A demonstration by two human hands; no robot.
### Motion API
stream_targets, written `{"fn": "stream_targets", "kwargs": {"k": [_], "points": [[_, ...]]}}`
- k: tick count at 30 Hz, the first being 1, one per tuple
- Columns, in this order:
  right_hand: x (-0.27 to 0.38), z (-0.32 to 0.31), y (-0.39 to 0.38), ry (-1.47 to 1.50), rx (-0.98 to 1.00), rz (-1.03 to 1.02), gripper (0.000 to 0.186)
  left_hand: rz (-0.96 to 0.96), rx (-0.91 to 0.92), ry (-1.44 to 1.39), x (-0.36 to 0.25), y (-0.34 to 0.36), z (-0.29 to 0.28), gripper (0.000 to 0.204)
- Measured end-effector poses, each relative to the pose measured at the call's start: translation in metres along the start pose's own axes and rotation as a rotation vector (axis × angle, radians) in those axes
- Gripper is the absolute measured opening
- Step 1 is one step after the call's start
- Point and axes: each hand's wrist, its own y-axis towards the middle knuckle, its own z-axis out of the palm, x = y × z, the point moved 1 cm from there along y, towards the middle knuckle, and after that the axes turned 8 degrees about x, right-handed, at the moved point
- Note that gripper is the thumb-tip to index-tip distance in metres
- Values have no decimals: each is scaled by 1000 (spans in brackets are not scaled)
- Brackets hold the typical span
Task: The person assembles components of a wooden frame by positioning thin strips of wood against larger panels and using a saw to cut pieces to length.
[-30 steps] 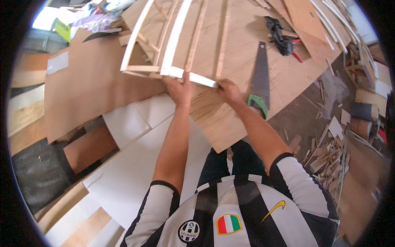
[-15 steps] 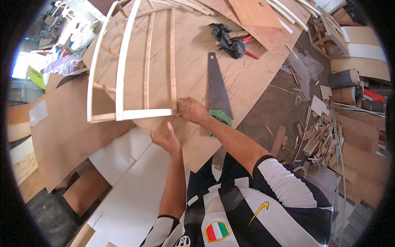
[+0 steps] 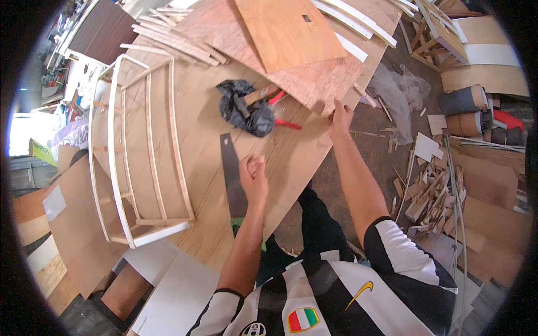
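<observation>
My right hand (image 3: pixel 341 120) is at the near corner of a thin reddish plywood sheet (image 3: pixel 330 84), its fingers closed on the edge. My left hand (image 3: pixel 255 178) hovers beside the blade of a handsaw (image 3: pixel 230 168), fingers curled and seemingly with nothing in them. The saw lies on the plywood worktop (image 3: pixel 207 241), its green handle partly behind my left forearm. Farther left stands a curved slatted wooden frame (image 3: pixel 115 168) with white-faced edges, apart from both hands. Between the frame and the sheet lie a black plastic bag (image 3: pixel 235 106), a hammer (image 3: pixel 255 98) and a red-handled tool (image 3: pixel 287 124).
A smaller orange-brown board (image 3: pixel 288 33) rests on the reddish sheet. Wooden strips (image 3: pixel 174 42) lie at the back left, white strips (image 3: pixel 353 19) at the back right. Offcuts (image 3: pixel 428 190) and clear plastic (image 3: pixel 395 92) litter the floor to the right. Brown cardboard (image 3: pixel 84 213) leans at left.
My right hand has left the slatted frame and reached right to the sheet's corner. My left hand has moved up and curled its fingers. The view has shifted right.
</observation>
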Motion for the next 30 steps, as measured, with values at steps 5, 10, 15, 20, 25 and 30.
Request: {"fn": "stream_targets", "kwargs": {"k": [5,10,15,20,25,30], "points": [[24,-3,37,-424,535,101,34,-224,181,-217,-1,112,128,56],[115,15,49,-1080,487,-375,38,-448,136,-465,-22,154,172,56],[132,93,112,-1052,209,-733,50,-275,48,-395,-18,164,182,34],[148,149,142,-1247,406,-379,73,-213,170,-345,-1,161,166,31],[151,162,141,-1064,455,-123,81,-241,62,-714,6,168,159,43],[183,144,142,-971,409,-211,62,-175,196,-839,-33,166,160,71]]}}
